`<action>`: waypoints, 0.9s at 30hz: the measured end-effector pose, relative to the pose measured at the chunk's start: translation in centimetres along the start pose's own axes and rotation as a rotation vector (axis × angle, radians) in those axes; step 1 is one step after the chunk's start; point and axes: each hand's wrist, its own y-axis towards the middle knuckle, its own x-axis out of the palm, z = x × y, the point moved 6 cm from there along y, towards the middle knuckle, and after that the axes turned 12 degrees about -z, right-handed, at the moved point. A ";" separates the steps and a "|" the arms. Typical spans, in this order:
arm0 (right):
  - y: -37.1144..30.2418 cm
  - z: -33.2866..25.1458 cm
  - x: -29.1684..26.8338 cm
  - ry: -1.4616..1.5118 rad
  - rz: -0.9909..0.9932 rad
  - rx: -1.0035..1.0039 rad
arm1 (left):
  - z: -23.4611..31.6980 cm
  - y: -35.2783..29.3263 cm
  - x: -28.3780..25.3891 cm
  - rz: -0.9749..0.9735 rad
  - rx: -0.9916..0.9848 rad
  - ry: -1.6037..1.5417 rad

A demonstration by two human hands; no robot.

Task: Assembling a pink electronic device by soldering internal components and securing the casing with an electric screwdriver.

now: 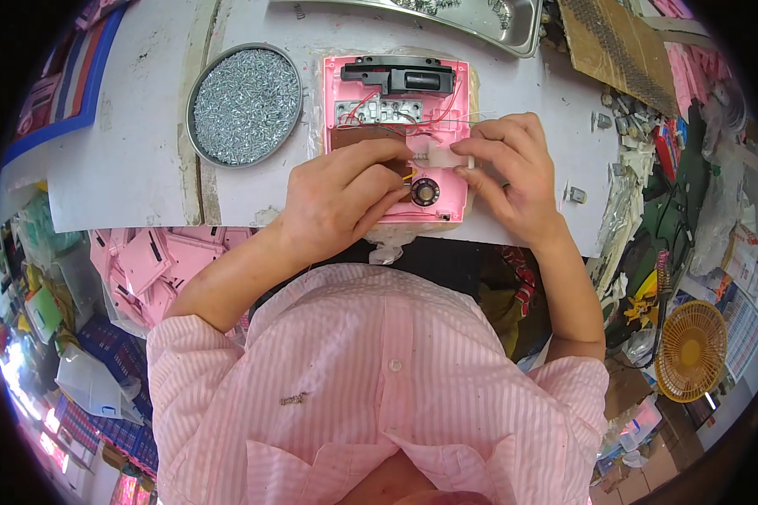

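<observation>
A pink plastic housing [459,189] lies on the table in front of me, its inside facing up. It holds a black plastic module [408,78], a grey metal plate [370,111], red wires and a dark round part [425,192]. My right hand [518,172] pinches a white plastic part [443,156] at its right end, between thumb and index finger. A small spring [420,157] shows at the left end of that part. My left hand [341,194] reaches over the housing's left side, fingers closed near the spring; what they grip is hidden.
A round metal dish [248,105] full of small screws stands to the left. At the far edge is a metal tray [520,29] with small metal pieces. Cardboard [619,50] lies at far right, small metal parts [575,194] nearer. Pink panels [156,265] are heaped below the table edge.
</observation>
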 end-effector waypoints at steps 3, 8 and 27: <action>0.1 0.0 1.1 0.039 0.045 -0.029 | 0.0 0.3 0.4 -0.037 0.054 0.008; 0.8 -1.2 1.0 -0.120 -0.034 0.033 | 0.1 1.1 0.8 -0.218 0.084 0.090; -2.9 3.0 -6.7 -0.270 -0.109 0.409 | 2.4 10.5 -0.4 -0.238 -0.227 -0.350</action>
